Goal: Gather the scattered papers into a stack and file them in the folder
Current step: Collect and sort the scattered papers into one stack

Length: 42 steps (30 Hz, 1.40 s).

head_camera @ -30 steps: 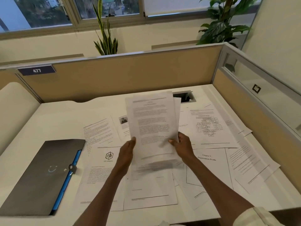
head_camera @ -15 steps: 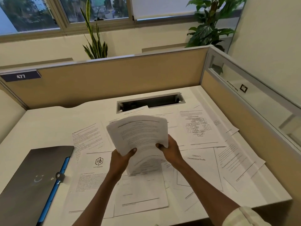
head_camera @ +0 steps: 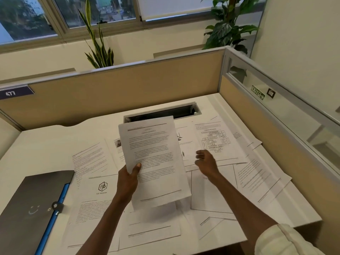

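My left hand (head_camera: 128, 178) grips a stack of printed papers (head_camera: 156, 161) by its left edge and holds it tilted above the desk. To the stack's right, my right hand (head_camera: 206, 161) hovers with loosely bent fingers and holds nothing, just above the scattered sheets. Near it lies a flowchart page (head_camera: 217, 142). A logo page (head_camera: 97, 197) lies left of my left arm, and more sheets (head_camera: 257, 183) cover the right side. The dark grey folder (head_camera: 27, 205) with a blue spine lies closed at the desk's left front.
The white desk (head_camera: 46, 144) is fenced by tan partition panels (head_camera: 128, 89) behind and a glass-topped panel (head_camera: 276, 115) on the right. An open cable slot (head_camera: 161, 113) sits at the back. Plants (head_camera: 99, 50) stand beyond the partition.
My right hand has let go of the stack and moved right over the loose sheets. The left hand alone now holds the stack, which has straightened from a bent curl.
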Each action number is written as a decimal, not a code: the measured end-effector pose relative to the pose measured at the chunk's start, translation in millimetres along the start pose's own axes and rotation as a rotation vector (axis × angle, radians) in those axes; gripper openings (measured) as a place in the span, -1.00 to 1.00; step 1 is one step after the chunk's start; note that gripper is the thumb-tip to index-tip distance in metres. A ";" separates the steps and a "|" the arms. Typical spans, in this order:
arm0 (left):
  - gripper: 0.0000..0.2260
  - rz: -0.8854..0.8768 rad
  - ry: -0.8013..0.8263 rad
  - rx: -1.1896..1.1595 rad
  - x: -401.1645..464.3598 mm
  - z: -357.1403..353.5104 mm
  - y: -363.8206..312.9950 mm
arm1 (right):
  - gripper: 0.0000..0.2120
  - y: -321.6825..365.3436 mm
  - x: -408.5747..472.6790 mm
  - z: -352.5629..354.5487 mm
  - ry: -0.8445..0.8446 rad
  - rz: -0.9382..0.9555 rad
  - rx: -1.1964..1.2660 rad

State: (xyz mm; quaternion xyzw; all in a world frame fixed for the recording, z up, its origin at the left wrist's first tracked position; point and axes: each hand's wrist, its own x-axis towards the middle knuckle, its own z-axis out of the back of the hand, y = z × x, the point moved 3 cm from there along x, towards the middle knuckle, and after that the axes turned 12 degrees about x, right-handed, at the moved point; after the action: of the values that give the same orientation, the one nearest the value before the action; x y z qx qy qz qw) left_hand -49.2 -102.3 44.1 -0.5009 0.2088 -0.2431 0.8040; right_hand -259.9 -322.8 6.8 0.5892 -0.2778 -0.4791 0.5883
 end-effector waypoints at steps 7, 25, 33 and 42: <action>-0.77 0.130 -0.010 -0.069 -10.8 -22.9 13.0 | -0.42 -28.5 51.6 103.2 -0.323 -0.147 -0.465; -0.72 0.241 0.002 0.013 -38.4 -53.3 33.8 | -0.81 -17.9 89.3 138.5 -0.380 -0.132 -0.480; -0.84 0.279 0.029 -0.027 -28.2 -58.3 18.6 | -0.83 58.6 51.9 140.5 -0.514 0.451 -0.380; -0.73 0.372 0.070 -0.173 -11.1 -77.7 -9.1 | -0.76 87.9 10.8 118.4 -0.214 0.306 -0.020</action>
State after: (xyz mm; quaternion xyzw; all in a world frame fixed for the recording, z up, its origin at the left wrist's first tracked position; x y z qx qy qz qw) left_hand -104.7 -153.8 21.4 -0.5120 0.3457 -0.0891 0.7813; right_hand -340.5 -396.4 106.5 0.4796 -0.4205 -0.4469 0.6272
